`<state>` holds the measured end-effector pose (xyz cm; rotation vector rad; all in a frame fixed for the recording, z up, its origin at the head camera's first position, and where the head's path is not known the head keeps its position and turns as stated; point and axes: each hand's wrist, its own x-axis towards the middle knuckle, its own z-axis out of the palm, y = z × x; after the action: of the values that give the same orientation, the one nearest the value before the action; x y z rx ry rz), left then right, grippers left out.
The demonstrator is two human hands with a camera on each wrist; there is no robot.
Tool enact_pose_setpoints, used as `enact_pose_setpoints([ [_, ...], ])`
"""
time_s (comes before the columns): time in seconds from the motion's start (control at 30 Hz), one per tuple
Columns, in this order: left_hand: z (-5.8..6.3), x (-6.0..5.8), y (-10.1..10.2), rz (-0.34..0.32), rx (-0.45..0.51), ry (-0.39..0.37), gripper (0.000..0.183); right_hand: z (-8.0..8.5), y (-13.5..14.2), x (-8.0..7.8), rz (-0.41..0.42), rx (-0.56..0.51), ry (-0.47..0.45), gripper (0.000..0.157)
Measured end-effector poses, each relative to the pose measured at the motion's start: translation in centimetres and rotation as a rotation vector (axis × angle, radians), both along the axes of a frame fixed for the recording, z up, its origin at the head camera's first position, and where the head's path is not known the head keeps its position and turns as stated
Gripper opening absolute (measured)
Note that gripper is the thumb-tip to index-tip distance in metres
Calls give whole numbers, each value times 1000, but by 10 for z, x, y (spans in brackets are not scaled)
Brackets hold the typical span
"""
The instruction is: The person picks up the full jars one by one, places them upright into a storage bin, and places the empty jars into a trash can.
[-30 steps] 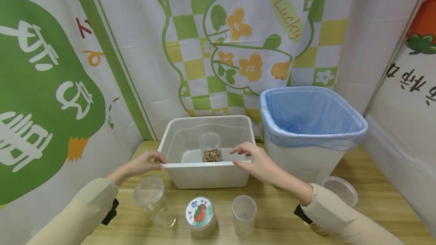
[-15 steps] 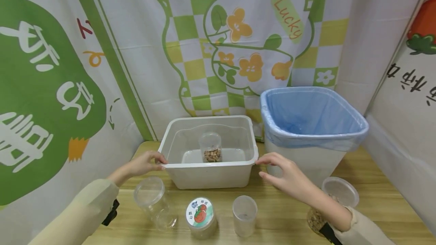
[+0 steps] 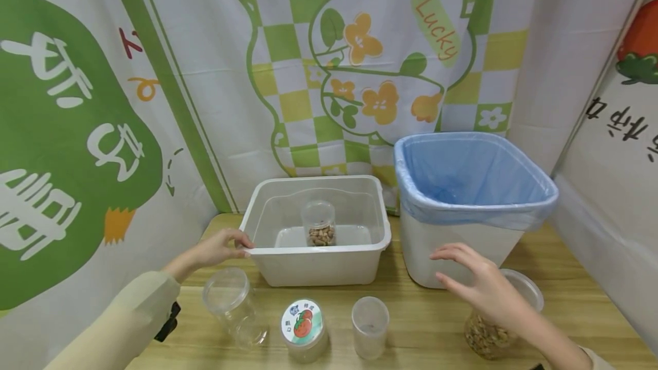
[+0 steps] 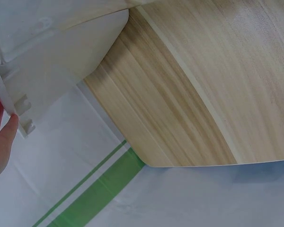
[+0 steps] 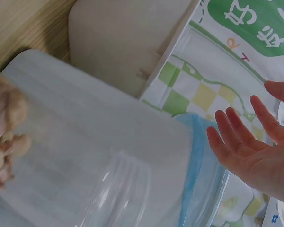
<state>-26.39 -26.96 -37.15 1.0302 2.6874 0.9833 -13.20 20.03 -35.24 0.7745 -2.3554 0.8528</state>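
Observation:
At the left front corner of a white plastic basin (image 3: 319, 268), my left hand (image 3: 224, 246) pinches the rim; the left wrist view shows its thumb (image 4: 8, 127) against the rim's edge. Inside the basin stands a clear jar (image 3: 320, 216) with nuts in its bottom. My right hand (image 3: 480, 281) is in the air with fingers spread and nothing in it. It overlaps another clear jar (image 3: 485, 337) that holds shelled nuts and leans to the right. Those nuts (image 5: 4, 127) appear large at the left of the right wrist view.
A bin (image 3: 457, 244) with a blue liner (image 3: 475, 167) stands right of the basin. Along the wooden table's (image 3: 426, 330) front are a clear jar (image 3: 228, 296), a jar with a tomato-sticker lid (image 3: 303, 324) and a frosted cup (image 3: 370, 327). Printed curtains (image 3: 303, 119) enclose the table.
My right hand has moved from over the basin's right front rim, rightward and down, to the nut jar on the right. My left hand has stayed on the basin's rim.

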Motion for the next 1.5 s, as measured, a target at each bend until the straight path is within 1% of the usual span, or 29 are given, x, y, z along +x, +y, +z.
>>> enact_pose_setpoints([
  [0.1, 1, 0, 0, -4, -4, 3, 8, -3, 10, 3, 1, -22, 32, 43],
  [0.17, 0, 0, 0, -5, -6, 7, 7, -4, 16, 4, -18, -20, 48, 43],
  [0.37, -1, 0, -1, -1, -10, 10, 7, -9, 33, 9, -82, 15, 53, 44],
  [0.47, -2, 0, -2, 2, -5, 11, 8, -12, 41, 9, -90, 23, 58, 44],
  [0.57, -3, -1, -2, -3, 0, 16, 8, -16, 48, 8, -85, 23, 91, 44],
  [0.73, -5, -2, -3, 0, 2, 21, 8, -24, 60, 8, -45, 24, 162, 42],
  [0.87, -5, -3, -3, 1, 2, 18, 8, -27, 70, 11, -36, 35, 180, 34],
  [0.97, -5, -2, -4, 1, -1, 18, 8, -28, 77, 16, -70, 48, 165, 34],
  [1.07, -5, -2, -4, 6, -8, 13, 8, -30, 83, 20, -113, 58, 152, 40],
  [1.13, -5, -2, -4, 8, -11, 10, 8, -33, 87, 23, -141, 55, 141, 43],
  [1.23, -4, -2, -4, 7, -12, 11, 8, -38, 92, 26, -162, 26, 114, 46],
  [1.37, -4, -2, -3, 6, -15, 20, 8, -45, 95, 30, -216, -6, 30, 50],
  [1.43, -3, -2, -3, 4, -17, 28, 8, -48, 95, 32, -231, -22, -13, 51],
  [1.5, -3, -1, -2, 1, -16, 35, 8, -52, 96, 33, -242, -34, -38, 52],
])
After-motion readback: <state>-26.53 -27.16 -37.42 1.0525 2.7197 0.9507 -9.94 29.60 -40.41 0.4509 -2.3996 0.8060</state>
